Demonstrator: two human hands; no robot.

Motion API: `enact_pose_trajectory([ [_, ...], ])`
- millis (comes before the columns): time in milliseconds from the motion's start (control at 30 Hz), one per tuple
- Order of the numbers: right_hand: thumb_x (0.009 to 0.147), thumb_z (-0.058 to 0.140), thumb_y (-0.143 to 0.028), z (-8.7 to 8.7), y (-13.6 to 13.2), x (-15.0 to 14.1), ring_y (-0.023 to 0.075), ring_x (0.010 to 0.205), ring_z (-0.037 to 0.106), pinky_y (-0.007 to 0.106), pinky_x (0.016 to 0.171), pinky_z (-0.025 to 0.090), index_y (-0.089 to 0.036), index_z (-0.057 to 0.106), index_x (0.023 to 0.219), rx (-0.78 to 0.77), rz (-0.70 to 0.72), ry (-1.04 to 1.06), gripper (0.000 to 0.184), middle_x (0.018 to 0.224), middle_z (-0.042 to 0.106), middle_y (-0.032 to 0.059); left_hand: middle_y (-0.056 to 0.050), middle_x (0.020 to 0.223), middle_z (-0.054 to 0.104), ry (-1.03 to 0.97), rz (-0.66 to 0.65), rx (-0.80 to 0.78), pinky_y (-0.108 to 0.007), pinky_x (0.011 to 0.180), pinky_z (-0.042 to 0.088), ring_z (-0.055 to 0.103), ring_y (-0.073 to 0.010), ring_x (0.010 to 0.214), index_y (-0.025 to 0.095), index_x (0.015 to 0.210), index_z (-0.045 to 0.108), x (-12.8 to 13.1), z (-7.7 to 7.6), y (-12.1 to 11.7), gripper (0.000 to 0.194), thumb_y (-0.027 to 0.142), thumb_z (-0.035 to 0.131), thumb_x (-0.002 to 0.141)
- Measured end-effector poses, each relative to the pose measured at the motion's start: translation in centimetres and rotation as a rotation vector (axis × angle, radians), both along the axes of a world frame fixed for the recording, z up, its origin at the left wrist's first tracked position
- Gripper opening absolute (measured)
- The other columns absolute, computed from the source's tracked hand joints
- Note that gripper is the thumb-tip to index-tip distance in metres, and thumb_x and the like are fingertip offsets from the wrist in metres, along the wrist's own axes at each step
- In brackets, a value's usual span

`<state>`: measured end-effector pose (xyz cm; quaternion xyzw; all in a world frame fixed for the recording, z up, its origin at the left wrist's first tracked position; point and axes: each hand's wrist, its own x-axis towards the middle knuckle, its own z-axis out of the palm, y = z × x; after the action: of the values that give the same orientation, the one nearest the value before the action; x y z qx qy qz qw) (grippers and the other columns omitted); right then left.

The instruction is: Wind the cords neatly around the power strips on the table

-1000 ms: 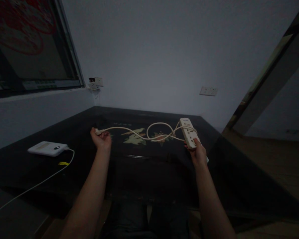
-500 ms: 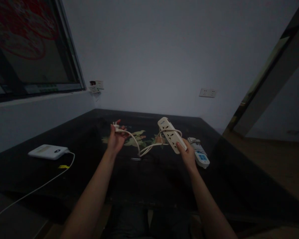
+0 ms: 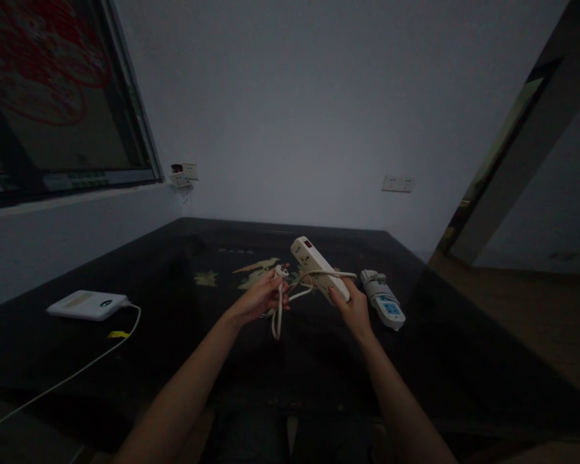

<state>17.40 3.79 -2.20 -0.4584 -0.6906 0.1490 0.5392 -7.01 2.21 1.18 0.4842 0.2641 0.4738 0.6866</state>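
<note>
My right hand [image 3: 352, 305] is closed round the near end of a white power strip [image 3: 310, 258], which is tilted with its far end raised to the left. A pale cord [image 3: 328, 274] crosses over the strip and loops down between my hands. In my left hand [image 3: 261, 296], the plug [image 3: 281, 272] of that cord is pinched between thumb and fingers, close to the strip's left side. Just right of my right hand, a second power strip [image 3: 390, 309] with blue sockets lies on the table, its grey cord [image 3: 374, 280] wrapped round its far end.
The dark glossy table [image 3: 319, 367] has a floral print. At left lies a white power bank [image 3: 87, 305] with a white cable [image 3: 101, 353] and a yellow tag [image 3: 118, 334]. Wall sockets [image 3: 397, 183] and a loose socket box [image 3: 180, 179] are on the wall behind.
My left hand has moved right with the plug, closer to the strip. The power strip has shifted slightly left and turned to show more of its side. The cord now hangs in a tighter loop.
</note>
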Motion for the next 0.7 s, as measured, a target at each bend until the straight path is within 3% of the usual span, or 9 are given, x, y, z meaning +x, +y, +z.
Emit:
enact_pose_trajectory([
  [100,0.084,0.054,-0.041,0.0,0.0,-0.1,0.0262,0.094,0.065,0.033,0.079,0.05,-0.015,0.062,0.116,0.021,0.003,-0.02,0.042,0.104,0.07,0.0096,0.007,0.066,0.045,0.037,0.016,0.019,-0.015,0.039,0.035,0.042,-0.003,0.043,0.018,0.099,0.051,-0.3,0.1,0.2,0.04,0.044,0.071,0.075],
  [233,0.085,0.053,-0.041,0.0,0.0,-0.1,0.0262,0.092,0.065,0.031,0.077,0.05,-0.015,0.063,0.113,0.029,0.013,-0.054,0.04,0.101,0.071,0.0094,0.007,0.059,0.043,0.115,0.042,0.017,-0.014,0.033,0.015,0.025,0.0012,0.036,0.015,0.082,0.052,-0.7,-0.1,0.8,0.038,0.048,0.069,0.076],
  [500,0.085,0.053,-0.041,-0.1,-0.2,-0.2,0.0257,0.091,0.065,0.03,0.075,0.05,-0.015,0.063,0.113,0.049,0.02,-0.061,0.039,0.101,0.07,0.0097,0.006,0.058,0.047,0.31,0.083,0.017,-0.015,0.033,0.01,0.026,0.0002,0.034,0.015,0.077,0.053,-0.2,-1.5,1.2,0.038,0.049,0.069,0.074],
  [700,0.085,0.054,-0.041,0.0,-0.6,-0.5,0.024,0.085,0.066,0.028,0.071,0.049,-0.016,0.064,0.109,0.061,0.022,-0.057,0.036,0.097,0.071,0.0073,0.007,0.048,0.037,0.391,0.072,0.02,-0.018,0.036,0.011,0.025,-0.0022,0.034,0.016,0.07,0.053,0.4,-1.8,0.8,0.036,0.05,0.064,0.078],
])
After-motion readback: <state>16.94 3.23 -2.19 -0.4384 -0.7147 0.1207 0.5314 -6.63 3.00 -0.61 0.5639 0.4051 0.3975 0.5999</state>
